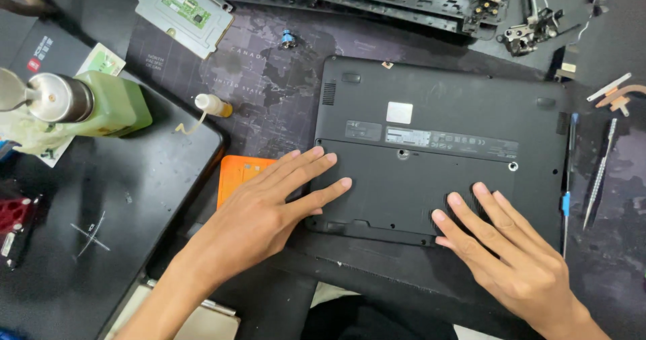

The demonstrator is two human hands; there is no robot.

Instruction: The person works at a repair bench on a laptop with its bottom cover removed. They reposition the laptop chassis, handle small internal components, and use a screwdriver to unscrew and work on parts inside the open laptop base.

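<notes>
An upturned black laptop [441, 148] lies bottom side up on a dark map-printed desk mat [259, 77], right of centre. The left hand [266, 209] rests flat with fingers spread on its near left corner; the right hand [505, 246] presses, fingers spread, on the near right edge. An orange card [239, 172] lies just left of the laptop, tweezers [600, 173] to its right, a green bottle [101, 104] far left.

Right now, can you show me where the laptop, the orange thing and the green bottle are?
laptop [437, 121]: head view, on the bare middle of its black underside.
orange thing [237, 173]: head view, on its top face, left of the laptop.
green bottle [116, 101]: head view, on its green body.
</notes>
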